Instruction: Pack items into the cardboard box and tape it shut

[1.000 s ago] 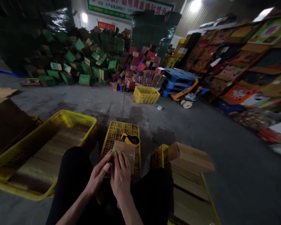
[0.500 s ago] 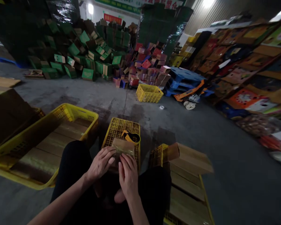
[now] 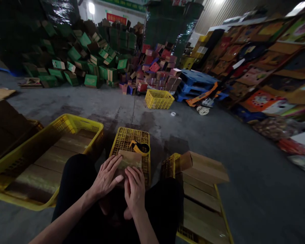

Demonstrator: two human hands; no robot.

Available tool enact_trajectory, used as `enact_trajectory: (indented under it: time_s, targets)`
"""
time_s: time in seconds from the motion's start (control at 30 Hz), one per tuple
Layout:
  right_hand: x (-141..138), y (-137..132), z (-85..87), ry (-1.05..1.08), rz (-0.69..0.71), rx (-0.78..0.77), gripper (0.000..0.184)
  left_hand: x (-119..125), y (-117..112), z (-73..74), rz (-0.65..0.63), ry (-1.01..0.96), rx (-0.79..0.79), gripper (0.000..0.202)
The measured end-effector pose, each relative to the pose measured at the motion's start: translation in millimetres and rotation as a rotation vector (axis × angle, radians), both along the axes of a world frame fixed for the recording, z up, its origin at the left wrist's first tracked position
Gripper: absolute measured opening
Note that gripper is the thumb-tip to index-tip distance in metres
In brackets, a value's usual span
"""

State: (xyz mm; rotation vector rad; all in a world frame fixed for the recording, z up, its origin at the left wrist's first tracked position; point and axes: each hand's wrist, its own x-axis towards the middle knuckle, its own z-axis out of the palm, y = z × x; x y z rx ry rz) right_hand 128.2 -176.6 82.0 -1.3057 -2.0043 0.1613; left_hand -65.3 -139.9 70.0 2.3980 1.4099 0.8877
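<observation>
A small cardboard box (image 3: 130, 159) with shiny clear tape across it lies on a yellow plastic crate (image 3: 120, 138) between my knees. My left hand (image 3: 107, 177) rests on the box's left side, fingers stretched out and thumb apart. On the near right part of the box, my right hand (image 3: 135, 187) has its fingers bent over the top and the thumb down along the near side. Just beyond the box lies an orange-yellow and black tape dispenser (image 3: 140, 148). My hands cover the near edge of the box.
Left stands a long yellow crate (image 3: 90, 122) holding several flat cardboard boxes (image 3: 44, 169). Another yellow crate (image 3: 224, 217) at right holds boxes, with an open-ended carton (image 3: 203, 166) on top. Farther off are a yellow crate (image 3: 159, 100), blue pallets (image 3: 197, 81) and an orange pallet jack (image 3: 203, 95).
My left hand has flattened and spread its thumb on the box's left side. My right hand stays on the near right part. The whole view has shifted slightly.
</observation>
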Motion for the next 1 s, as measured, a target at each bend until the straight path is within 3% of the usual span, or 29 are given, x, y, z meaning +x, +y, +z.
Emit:
enact_trajectory:
  time_s: [0.2,0.4,0.57,0.8,1.0]
  targets:
    - [2,-8,0.2,-0.012,0.013,-0.02,0.048,5,-15,0.3,-0.14,0.008,0.03,0.056]
    - [30,-9,0.1,0.007,0.045,-0.021,0.044,12,-9,-1.0,-0.085,-0.059,0.019,0.047]
    - [51,7,4.9,-0.023,0.107,-0.039,0.038,17,-5,0.8,-0.055,-0.124,0.02,0.04]
    - [52,47,4.3,0.085,0.051,0.014,0.037,19,-3,-3.5,-0.053,-0.112,0.061,0.041]
    - [50,42,-6.1,0.099,0.01,-0.007,0.042,23,-4,-0.1,-0.048,-0.025,0.117,0.043]
